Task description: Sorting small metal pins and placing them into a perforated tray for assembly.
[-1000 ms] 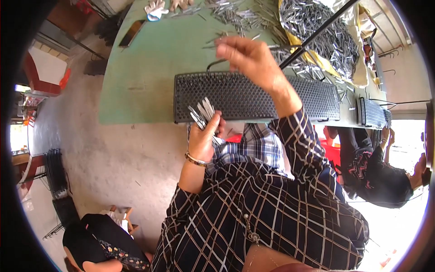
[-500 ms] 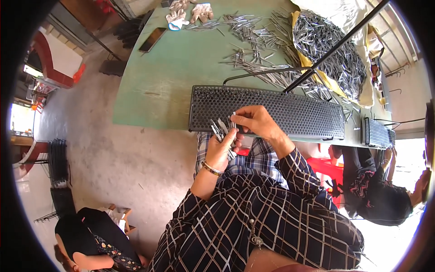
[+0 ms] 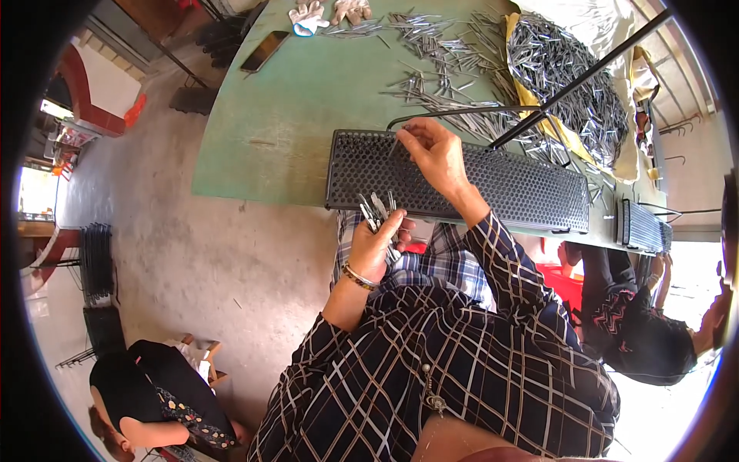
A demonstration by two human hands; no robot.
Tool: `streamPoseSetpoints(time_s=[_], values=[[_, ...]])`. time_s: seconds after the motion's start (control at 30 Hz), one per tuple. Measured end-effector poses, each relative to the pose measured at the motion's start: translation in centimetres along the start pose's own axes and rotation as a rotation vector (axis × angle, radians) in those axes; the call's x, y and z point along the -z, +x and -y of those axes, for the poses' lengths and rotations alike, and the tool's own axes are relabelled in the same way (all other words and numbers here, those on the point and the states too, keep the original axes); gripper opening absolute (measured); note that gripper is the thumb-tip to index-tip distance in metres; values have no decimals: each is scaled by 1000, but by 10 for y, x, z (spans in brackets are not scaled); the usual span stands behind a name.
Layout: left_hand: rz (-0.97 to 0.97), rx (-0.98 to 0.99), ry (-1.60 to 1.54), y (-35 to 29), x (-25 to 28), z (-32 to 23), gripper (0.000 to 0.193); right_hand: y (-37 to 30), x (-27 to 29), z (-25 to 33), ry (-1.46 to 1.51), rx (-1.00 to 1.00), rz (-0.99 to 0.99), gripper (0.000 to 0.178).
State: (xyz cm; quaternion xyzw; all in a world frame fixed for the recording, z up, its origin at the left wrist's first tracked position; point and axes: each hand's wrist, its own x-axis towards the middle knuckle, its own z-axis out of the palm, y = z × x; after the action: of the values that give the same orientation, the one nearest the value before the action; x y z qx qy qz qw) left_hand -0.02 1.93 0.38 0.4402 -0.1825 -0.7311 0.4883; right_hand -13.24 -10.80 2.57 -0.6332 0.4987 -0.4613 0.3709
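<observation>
My left hand [image 3: 375, 246] is closed around a bundle of thin metal rods [image 3: 374, 212], their ends sticking up past my fingers, just off the near edge of a black perforated panel [image 3: 493, 181]. The panel is long and full of small round holes, and lies along the table's near edge. Above its left part, my right hand [image 3: 436, 158] pinches a slim metal rod [image 3: 393, 146], which shows only faintly against the dark holes. Whether the rod's lower end sits in a hole I cannot make out.
Loose rods [image 3: 431, 54] lie scattered on the green table [image 3: 254, 154], beside an opened sack heaped with more rods [image 3: 570, 85]. A black bar [image 3: 593, 69] slants up over the panel. A phone [image 3: 265, 51] and gloves [image 3: 309, 17] lie at the far left. Two people work nearby.
My right hand has moved from the bundle up and away, over the panel, with a rod in its fingers. My left hand stays about where it was with the bundle.
</observation>
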Motion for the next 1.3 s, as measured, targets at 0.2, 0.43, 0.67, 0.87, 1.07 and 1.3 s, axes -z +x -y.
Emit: streamPoseSetpoints(time_s=[0.2,0.43,0.67,0.87,1.07,1.3], values=[[51,23,72,-3,3,0,21,-4,-3,-4,-141,56,-15,22],[93,54,101,-3,-2,-4,21,-4,1,-3,-215,161,24,20],[77,64,52,-3,0,0,23,-5,-4,-3,-316,175,160,18],[94,80,90,-4,-3,-4,19,-7,-4,-14,-358,368,62,14],[105,65,71,-3,-2,0,18,-11,-11,-15,-369,321,5,13],[111,49,67,-3,0,3,21,-14,-15,-13,-340,293,-18,14]])
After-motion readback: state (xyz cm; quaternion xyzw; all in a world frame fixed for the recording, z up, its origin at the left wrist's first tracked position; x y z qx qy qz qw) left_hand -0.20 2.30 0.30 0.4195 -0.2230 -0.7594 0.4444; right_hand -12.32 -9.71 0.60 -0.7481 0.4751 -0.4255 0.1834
